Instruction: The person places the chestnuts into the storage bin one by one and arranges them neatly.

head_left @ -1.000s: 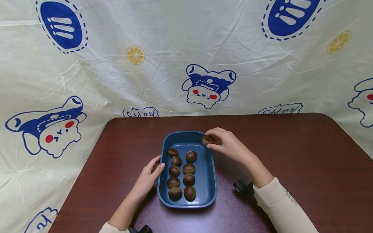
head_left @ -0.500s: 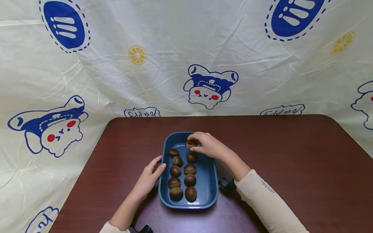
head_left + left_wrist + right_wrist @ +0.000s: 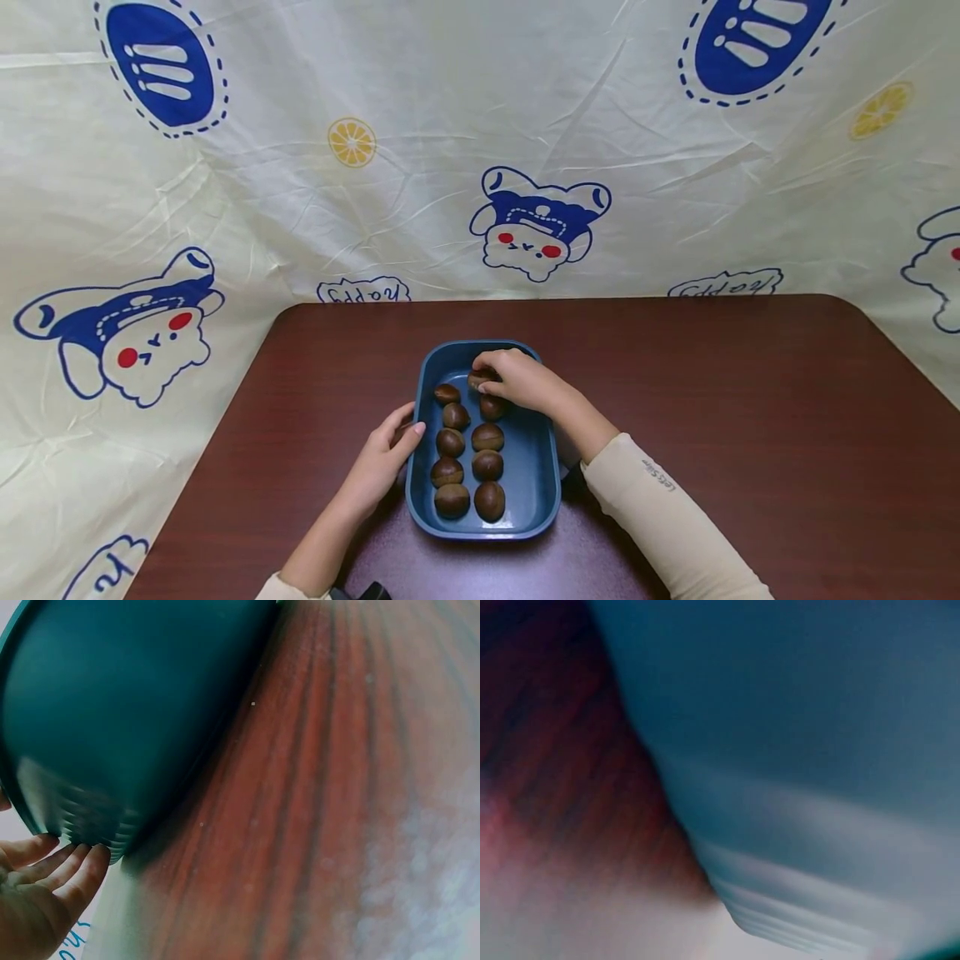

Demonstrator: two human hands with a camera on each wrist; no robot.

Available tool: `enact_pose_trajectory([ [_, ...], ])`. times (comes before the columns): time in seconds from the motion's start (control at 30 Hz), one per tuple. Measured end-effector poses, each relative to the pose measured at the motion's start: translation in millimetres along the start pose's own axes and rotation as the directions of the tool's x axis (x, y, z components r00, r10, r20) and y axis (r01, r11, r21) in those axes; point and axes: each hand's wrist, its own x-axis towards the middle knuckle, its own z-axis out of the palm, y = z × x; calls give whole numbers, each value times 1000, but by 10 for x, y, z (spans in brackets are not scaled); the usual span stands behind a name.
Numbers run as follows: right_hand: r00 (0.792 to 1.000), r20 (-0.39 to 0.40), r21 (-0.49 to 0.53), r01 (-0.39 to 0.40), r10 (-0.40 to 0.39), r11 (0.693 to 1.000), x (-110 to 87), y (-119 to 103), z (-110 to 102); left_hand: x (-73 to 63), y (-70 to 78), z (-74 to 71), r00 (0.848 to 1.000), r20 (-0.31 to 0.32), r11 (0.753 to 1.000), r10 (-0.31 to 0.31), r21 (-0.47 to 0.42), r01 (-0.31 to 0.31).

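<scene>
A blue rectangular tray (image 3: 534, 500) holds brown chestnuts in two columns running front to back. My left hand (image 3: 386, 454) grips the tray's left side, thumb at the rim and fingers against the outer wall. In the left wrist view those fingertips (image 3: 91, 855) press on the ridged side wall. Over the far end of the right column, my right hand (image 3: 521, 379) pinches a chestnut (image 3: 480, 379) between thumb and fingers, partly covering it. Just in front of it sits another chestnut (image 3: 492, 407). The right wrist view shows the tray's outer wall (image 3: 795, 712) close up, and no hand.
The tray stands on a dark red-brown wooden table (image 3: 712, 400). Behind the table hangs a pale printed cloth (image 3: 420, 217). Inside the tray, the left column ends at a smaller chestnut (image 3: 447, 394), and bare tray floor lies right of the right column.
My right hand has carried the chestnut leftward from over the tray's far right rim to the right column's far end, and lowered it. My left hand has stayed on the tray.
</scene>
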Motion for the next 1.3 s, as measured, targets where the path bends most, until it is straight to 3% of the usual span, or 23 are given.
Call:
enact_pose_trajectory([
  [0.47, 998, 49, -157, -39, 48, 987, 13, -50, 65, -11, 0, 3, 1000, -4, 1000, 5, -13, -5],
  [1.03, 998, 40, -186, -44, 52, 982, 5, -63, 76, -9, -15, 7, 1000, -12, 1000, 1, -14, -2],
  [1.3, 1000, -12, -104, -27, 26, 994, -10, -41, 58, -2, 7, 3, 1000, -9, 1000, 0, -12, 0],
])
